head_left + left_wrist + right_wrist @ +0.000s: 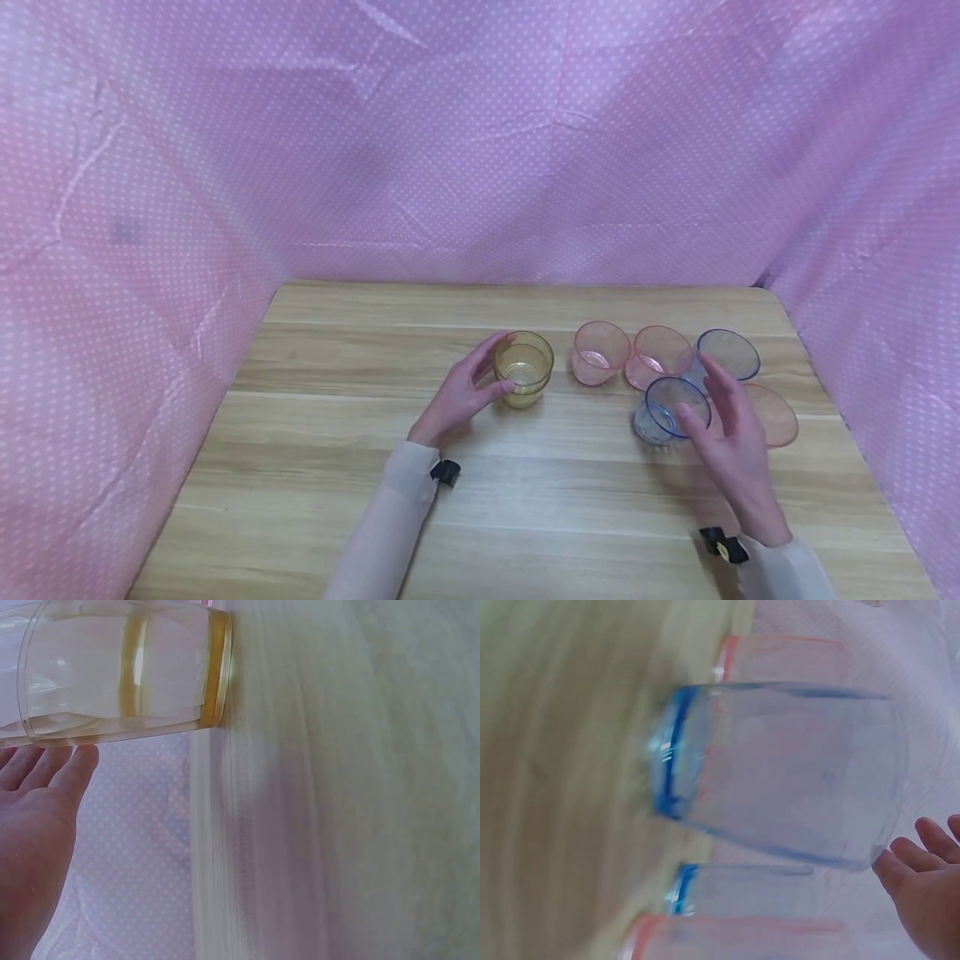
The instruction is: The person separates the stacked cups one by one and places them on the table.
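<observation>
The left hand [463, 393] rests against the yellow cup [524, 367], which stands upright on the tabletop [360, 467], a little left of the middle. The fingers lie along its side, only lightly bent; I judge it a touch and not yet a firm hold. The right hand [729, 437] is at the near blue cup [667, 410], with fingers spread and mostly straight beside its rim, holding nothing. This cup leans, and whether it tips or rests on a neighbour I cannot tell.

Behind it the other cups stand close together at the right: two pink cups [600, 352] [658, 357], a second blue cup [727, 355] and an orange cup [772, 414], half hidden by the hand.

To my eye the work is at an early point: no cup sits inside another, and only the yellow one stands apart from the group. All six are left to handle.
</observation>
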A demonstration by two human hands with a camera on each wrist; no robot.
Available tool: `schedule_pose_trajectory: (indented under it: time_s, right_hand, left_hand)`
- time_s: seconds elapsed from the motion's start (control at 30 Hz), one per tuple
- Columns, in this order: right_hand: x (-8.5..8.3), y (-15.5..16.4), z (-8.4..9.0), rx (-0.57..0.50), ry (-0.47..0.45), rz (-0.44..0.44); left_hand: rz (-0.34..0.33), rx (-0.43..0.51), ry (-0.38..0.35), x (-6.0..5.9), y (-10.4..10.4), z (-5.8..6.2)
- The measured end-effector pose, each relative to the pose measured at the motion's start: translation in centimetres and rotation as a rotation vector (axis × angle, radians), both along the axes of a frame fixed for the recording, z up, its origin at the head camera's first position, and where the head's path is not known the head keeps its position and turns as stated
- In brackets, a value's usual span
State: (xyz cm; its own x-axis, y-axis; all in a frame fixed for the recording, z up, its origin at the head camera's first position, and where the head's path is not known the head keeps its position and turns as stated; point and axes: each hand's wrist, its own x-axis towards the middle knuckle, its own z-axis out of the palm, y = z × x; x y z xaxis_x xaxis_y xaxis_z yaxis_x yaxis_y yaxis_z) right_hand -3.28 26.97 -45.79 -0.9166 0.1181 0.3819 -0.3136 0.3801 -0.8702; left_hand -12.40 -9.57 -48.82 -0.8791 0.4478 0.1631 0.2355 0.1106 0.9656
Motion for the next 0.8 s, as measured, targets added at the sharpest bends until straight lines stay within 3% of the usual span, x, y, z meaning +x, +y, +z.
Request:
schedule_pose_trajectory:
  time_s: [0.17,0.57,0.8]
  right_hand:
    - [-0.6,-1.4,1.1,0.001,0.122,0.061]
    - [-2.0,-5.0,2.0,-0.098,0.214,0.209]
    - [-2.9,-7.5,1.4,0.015,0.203,0.281]
  left_hand:
    - [0.0,0.003,-0.001,0.0,0.0,0.0]
    - [-0.001,-0.002,0.017,0.0,0.1,-0.1]
    - [-0.001,-0.001,0.001,-0.1,0.0,0.0]
